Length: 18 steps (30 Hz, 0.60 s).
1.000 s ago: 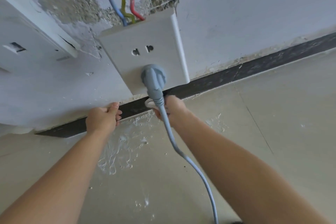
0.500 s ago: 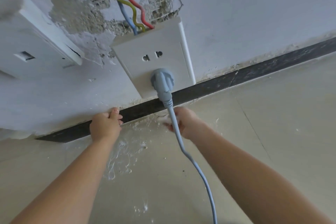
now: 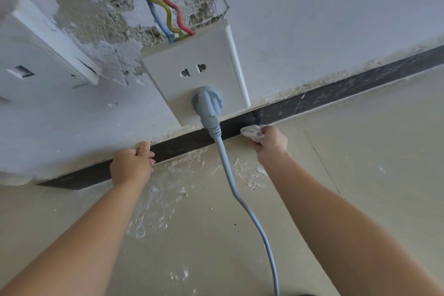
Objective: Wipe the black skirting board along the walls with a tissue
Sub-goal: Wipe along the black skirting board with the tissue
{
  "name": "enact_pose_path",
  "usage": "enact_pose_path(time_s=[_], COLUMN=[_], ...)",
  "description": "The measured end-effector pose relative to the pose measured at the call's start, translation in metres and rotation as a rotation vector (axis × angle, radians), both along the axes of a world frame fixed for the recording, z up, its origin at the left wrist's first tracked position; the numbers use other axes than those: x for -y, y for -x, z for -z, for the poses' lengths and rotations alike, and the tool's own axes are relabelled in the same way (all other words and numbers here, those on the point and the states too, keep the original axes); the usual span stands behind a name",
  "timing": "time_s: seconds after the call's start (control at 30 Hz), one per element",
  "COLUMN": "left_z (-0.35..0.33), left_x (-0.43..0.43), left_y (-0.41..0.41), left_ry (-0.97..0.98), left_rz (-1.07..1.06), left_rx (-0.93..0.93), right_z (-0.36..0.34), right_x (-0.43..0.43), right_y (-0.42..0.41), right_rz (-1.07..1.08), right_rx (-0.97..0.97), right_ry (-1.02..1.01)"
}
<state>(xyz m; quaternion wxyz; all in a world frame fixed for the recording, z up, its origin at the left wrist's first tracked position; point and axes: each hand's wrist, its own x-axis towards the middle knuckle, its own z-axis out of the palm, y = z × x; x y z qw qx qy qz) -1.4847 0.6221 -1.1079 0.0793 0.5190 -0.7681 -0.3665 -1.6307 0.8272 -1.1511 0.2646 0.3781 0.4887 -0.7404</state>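
Observation:
A black skirting board [image 3: 336, 94] runs along the foot of the white wall, rising from lower left to upper right. My right hand [image 3: 271, 145] is closed around a crumpled white tissue [image 3: 252, 132] and presses it against the board just right of the hanging cable. My left hand [image 3: 132, 166] rests on the board further left, fingertips touching its top edge, holding nothing. The stretch of board to the right looks dusty and speckled.
A white socket [image 3: 201, 72] sits just above the board with a grey plug [image 3: 206, 101] in it; its grey cable [image 3: 240, 199] hangs down between my arms. Loose coloured wires [image 3: 170, 19] come out of broken plaster above. White plaster smears [image 3: 156, 199] mark the beige floor.
My right hand with the tissue has slid right along the skirting board, from behind the cable to its right side. My left hand stays on the board. The view has shifted slightly.

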Motion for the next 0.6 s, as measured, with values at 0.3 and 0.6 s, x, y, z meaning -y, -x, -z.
enact_pose_path(time_s=[0.3, 0.6], left_z=[0.0, 0.0], left_x=[-0.004, 0.006], left_y=[0.001, 0.002], left_ry=[-0.002, -0.05], left_rz=[-0.028, -0.009], left_rx=[0.017, 0.029], right_z=[-0.015, -0.04], right_x=[0.023, 0.037], right_y=[-0.038, -0.01], right_rz=[-0.253, -0.243], right_rx=[0.17, 0.077], right_ry=[0.153, 0.203])
